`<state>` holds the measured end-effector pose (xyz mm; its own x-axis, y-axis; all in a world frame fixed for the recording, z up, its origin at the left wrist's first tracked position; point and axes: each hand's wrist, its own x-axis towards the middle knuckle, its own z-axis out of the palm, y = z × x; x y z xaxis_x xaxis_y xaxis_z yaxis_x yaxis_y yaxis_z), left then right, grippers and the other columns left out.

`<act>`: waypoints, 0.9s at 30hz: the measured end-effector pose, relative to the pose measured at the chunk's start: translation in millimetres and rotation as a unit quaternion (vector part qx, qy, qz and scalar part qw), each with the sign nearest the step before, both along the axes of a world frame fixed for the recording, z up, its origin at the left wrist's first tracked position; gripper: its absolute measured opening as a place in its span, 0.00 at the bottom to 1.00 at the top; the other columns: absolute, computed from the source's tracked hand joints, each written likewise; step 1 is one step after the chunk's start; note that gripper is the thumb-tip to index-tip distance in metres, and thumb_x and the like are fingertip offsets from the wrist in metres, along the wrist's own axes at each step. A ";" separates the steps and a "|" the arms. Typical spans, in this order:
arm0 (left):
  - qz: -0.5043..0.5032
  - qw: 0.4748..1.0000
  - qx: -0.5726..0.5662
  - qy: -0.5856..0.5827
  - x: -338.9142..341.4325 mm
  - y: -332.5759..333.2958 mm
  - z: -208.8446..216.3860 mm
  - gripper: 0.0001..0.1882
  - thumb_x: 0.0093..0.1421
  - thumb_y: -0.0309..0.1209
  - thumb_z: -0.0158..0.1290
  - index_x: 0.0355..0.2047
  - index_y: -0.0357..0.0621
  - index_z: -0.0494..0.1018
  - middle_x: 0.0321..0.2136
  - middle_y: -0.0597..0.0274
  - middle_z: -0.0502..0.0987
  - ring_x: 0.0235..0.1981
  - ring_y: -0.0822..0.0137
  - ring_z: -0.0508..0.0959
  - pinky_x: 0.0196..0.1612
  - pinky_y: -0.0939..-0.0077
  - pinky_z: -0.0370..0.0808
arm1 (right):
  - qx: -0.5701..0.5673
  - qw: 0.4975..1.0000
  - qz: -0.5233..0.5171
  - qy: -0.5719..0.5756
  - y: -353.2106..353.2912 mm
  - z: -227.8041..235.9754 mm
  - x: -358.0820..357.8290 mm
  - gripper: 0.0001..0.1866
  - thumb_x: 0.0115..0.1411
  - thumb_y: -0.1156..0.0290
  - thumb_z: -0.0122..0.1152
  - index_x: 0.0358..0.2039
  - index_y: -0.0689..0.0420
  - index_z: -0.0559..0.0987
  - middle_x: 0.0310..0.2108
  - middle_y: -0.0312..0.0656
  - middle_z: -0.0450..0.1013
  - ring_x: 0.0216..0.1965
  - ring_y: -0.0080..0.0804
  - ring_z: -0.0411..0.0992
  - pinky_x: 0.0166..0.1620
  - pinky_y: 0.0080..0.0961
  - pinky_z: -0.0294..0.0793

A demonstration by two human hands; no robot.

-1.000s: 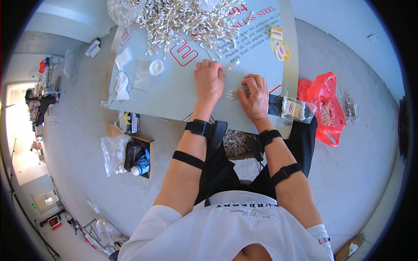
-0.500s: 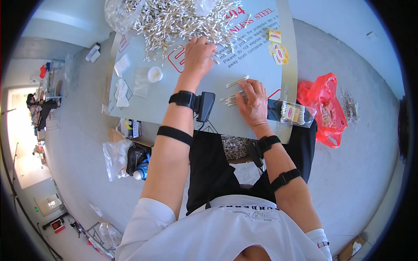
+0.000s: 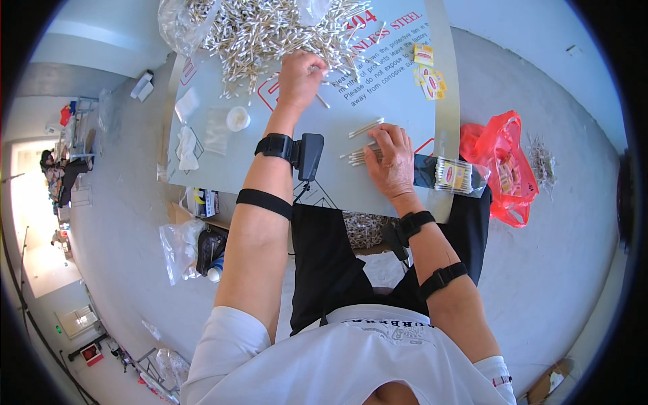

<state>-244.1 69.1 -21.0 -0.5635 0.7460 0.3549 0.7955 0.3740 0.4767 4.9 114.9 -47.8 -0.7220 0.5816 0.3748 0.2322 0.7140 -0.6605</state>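
A large heap of cotton swabs (image 3: 253, 40) covers the far side of the sheet-topped table (image 3: 270, 179). At its near edge is my left hand (image 3: 301, 79), fingers curled and pinched together. A single swab sticks out below that hand and appears held in it. My right hand (image 3: 391, 162) rests on the table farther right, its fingers bent and its thumb against a small bunch of swabs (image 3: 355, 156). Some more swabs (image 3: 366, 127) lie by its index fingertip. What sits beneath the right palm is hidden.
A clear packet of swabs with a yellow card (image 3: 453, 175) lies at the right edge, beside a red plastic bag (image 3: 509, 175). Yellow cards (image 3: 430, 81) are farther back. On the left are a white round tub (image 3: 237, 118), crumpled tissue (image 3: 187, 147) and clear plastic (image 3: 189, 27).
My left hand has shifted slightly left and toward me, its fingers drawn more tightly together, with a swab moving along. My right hand stays in place by the small bunch.
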 end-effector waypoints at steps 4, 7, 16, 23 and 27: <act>-0.023 0.969 0.155 -0.189 -0.5 0.0 9.4 0.04 0.51 0.22 0.59 0.29 0.41 0.78 0.25 0.64 0.79 0.26 0.72 0.75 0.33 0.79 0.72 | -0.005 1.000 0.003 -0.002 -1.4 2.3 -0.9 0.16 0.47 0.73 0.64 0.39 0.56 0.75 0.42 0.42 0.69 0.45 0.43 0.68 0.47 0.38 0.67; -0.043 0.966 0.121 -0.222 21.9 -3.0 7.9 0.04 0.52 0.23 0.58 0.30 0.40 0.77 0.23 0.61 0.79 0.23 0.69 0.76 0.30 0.76 0.73 | -0.002 1.000 0.001 0.007 -1.5 1.9 -1.0 0.16 0.47 0.73 0.63 0.39 0.56 0.75 0.42 0.42 0.69 0.45 0.43 0.68 0.47 0.37 0.67; -0.030 0.966 0.068 -0.247 65.3 -11.4 -26.8 0.04 0.55 0.25 0.58 0.29 0.37 0.76 0.23 0.63 0.79 0.23 0.73 0.75 0.30 0.75 0.72 | -0.001 1.000 0.003 0.017 -1.6 0.7 -1.7 0.16 0.47 0.73 0.62 0.38 0.57 0.75 0.41 0.42 0.70 0.45 0.44 0.68 0.47 0.38 0.67; -0.027 0.954 0.108 -0.278 50.4 -14.0 -18.9 0.06 0.53 0.26 0.60 0.28 0.35 0.76 0.20 0.57 0.78 0.22 0.71 0.76 0.28 0.73 0.72 | -0.007 1.000 -0.002 0.013 -0.1 -1.1 -0.5 0.14 0.48 0.74 0.61 0.37 0.57 0.75 0.41 0.43 0.70 0.44 0.44 0.68 0.47 0.38 0.67; -0.033 0.965 -0.041 -0.258 66.5 -12.1 -13.2 0.05 0.53 0.25 0.59 0.27 0.35 0.77 0.18 0.64 0.76 0.21 0.78 0.71 0.26 0.78 0.69 | -0.010 0.999 -0.005 0.030 1.3 -3.1 0.5 0.12 0.50 0.75 0.60 0.37 0.57 0.75 0.41 0.43 0.70 0.43 0.45 0.68 0.47 0.38 0.67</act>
